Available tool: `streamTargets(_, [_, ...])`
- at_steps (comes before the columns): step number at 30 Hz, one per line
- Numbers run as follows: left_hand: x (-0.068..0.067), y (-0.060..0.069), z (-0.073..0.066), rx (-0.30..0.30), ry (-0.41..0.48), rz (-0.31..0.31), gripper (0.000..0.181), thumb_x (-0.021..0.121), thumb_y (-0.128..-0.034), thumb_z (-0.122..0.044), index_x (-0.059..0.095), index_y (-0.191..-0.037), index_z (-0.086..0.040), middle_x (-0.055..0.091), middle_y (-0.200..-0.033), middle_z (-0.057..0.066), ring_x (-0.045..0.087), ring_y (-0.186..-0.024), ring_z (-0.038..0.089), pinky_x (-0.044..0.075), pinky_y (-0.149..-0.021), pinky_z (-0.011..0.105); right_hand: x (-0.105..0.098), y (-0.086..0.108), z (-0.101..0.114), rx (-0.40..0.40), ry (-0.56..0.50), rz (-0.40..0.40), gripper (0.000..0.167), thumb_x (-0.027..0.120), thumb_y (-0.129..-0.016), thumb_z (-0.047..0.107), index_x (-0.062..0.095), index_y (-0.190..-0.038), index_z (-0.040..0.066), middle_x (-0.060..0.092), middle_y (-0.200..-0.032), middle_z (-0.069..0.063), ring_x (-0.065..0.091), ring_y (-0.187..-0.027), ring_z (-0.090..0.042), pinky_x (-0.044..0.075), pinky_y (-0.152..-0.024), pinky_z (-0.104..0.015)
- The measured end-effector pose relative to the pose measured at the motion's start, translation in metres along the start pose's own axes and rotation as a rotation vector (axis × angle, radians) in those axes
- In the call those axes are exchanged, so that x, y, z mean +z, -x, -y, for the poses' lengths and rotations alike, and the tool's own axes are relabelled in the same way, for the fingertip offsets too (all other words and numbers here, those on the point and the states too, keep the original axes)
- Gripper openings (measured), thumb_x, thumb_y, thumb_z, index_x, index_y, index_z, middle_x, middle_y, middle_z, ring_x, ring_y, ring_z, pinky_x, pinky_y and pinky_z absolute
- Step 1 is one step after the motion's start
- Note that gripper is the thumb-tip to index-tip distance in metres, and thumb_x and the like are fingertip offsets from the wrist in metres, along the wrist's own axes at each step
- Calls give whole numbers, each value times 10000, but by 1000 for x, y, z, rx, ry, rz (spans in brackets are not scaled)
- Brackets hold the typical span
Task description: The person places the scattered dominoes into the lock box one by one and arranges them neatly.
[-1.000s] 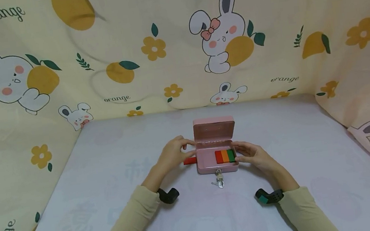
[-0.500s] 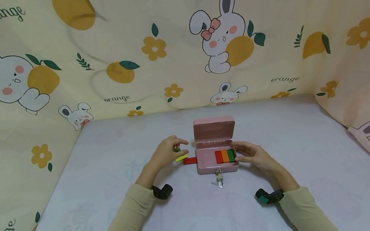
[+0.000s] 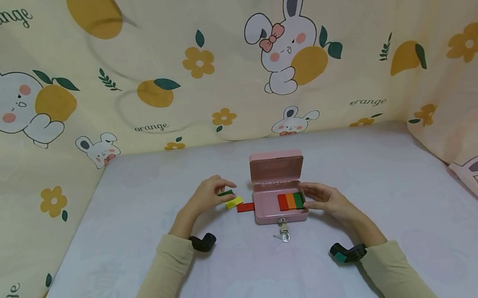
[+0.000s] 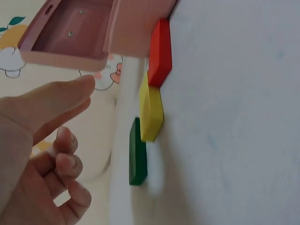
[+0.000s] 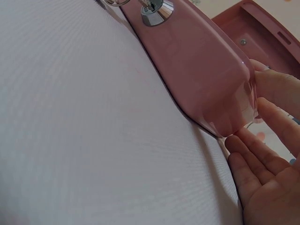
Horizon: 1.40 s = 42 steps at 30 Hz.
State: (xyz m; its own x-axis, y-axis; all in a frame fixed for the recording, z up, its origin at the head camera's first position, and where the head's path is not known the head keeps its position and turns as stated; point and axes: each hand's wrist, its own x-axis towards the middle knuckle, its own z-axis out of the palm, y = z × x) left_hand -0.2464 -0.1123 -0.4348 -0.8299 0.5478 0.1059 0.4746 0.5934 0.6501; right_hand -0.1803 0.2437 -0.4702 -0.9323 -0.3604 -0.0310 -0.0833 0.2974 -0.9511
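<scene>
An open pink cash box (image 3: 266,211) stands on the table, its lid raised at the back. Inside it, a red block (image 3: 283,202), an orange block (image 3: 290,201) and a green block (image 3: 298,200) lie side by side at the right. Left of the box, a red block (image 4: 161,51), a yellow block (image 4: 151,110) and a green block (image 4: 138,154) form a slanting row on the table. My left hand (image 3: 210,193) hovers by that green block, fingers apart and holding nothing. My right hand (image 3: 326,199) touches the box's right side with extended fingers.
A silver lock with keys (image 3: 284,236) hangs at the box's front. Behind the table rises a cream cloth (image 3: 232,95) printed with rabbits and oranges. Black wrist cameras (image 3: 204,243) sit at both wrists.
My left hand has moved left from the box's left side, past the yellow block to beside the green one, both now more visible. The right hand and the box have stayed put.
</scene>
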Motion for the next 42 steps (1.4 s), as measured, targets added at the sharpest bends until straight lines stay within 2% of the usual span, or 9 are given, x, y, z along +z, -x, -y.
streamTargets(6, [-2,1,9,-8,35,40,279,732,-845,-153,711,-1104,-52,537,-817,128,414,-719,140,326,-644,193,0,0,1,19,-2,-3,608,644,-916,167,385,-1440,2,385,-1499,-253,309,-1431,-428,354,-1092,-222])
streamTargets(13, [-5,2,19,-12,77,81,327,746,-832,-158,694,-1135,-45,541,-845,140,403,-711,121,330,-637,193,0,0,1,21,-13,-3,608,643,-916,162,382,-1440,-2,378,-1502,-256,304,-1433,-430,360,-1075,-166])
streamTargets(20, [-10,3,26,-53,93,151,347,730,-847,-155,674,-1182,-81,535,-905,151,421,-776,148,349,-678,216,0,0,0,5,-28,4,603,646,-912,148,388,-1430,-21,372,-1503,-264,292,-1430,-442,362,-1019,-62])
streamTargets(24, [-12,3,29,-81,96,184,353,717,-856,-141,661,-1201,-94,517,-907,127,419,-794,158,353,-694,229,0,0,0,11,-32,2,605,645,-913,145,384,-1433,-18,370,-1504,-263,294,-1430,-442,364,-1024,-69])
streamTargets(31, [-13,4,35,-83,93,227,380,693,-871,-124,627,-1243,-86,467,-891,66,406,-776,143,347,-688,223,1,0,1,19,-39,-2,623,657,-903,149,381,-1433,-23,371,-1502,-267,299,-1428,-442,365,-1020,-66])
streamTargets(42, [-17,-1,35,-117,95,323,483,612,-883,-32,533,-1353,-108,457,-932,77,400,-784,153,348,-714,252,0,-1,0,1,-46,5,616,658,-901,137,386,-1425,-39,355,-1513,-264,292,-1424,-447,363,-999,-47])
